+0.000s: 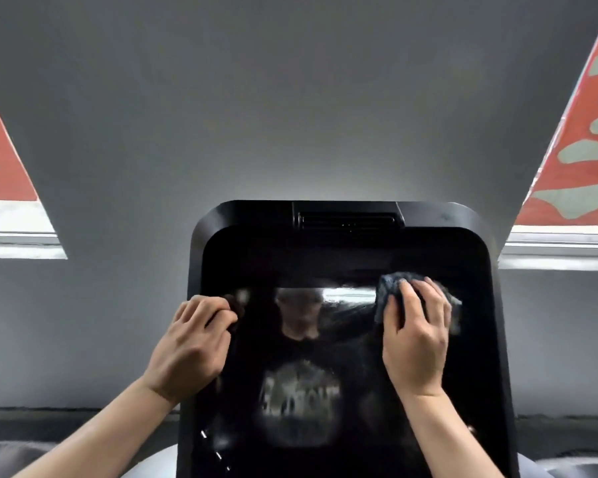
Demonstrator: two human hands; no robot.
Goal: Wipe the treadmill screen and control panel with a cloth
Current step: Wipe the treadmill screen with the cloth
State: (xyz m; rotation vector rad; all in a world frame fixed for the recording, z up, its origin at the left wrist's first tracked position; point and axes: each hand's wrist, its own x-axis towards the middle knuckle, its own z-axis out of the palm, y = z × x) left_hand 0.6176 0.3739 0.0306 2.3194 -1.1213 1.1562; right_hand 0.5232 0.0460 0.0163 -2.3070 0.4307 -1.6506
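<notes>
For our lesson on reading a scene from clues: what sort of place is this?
Probably a gym or home workout room: a black treadmill console with a glossy screen being wiped with a cloth, before a plain grey wall with red window blinds either side.

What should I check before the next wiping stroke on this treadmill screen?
1. Cloth under right hand: ok, pressed flat.
2. Cloth on screen, upper right: ok.
3. Left hand steadying console frame: cannot tell; fingers curl at its left edge, grip hidden.
4. Glass free of smears: cannot tell; reflections mask it.
5. Control panel wiped: cannot tell; out of view.
</notes>
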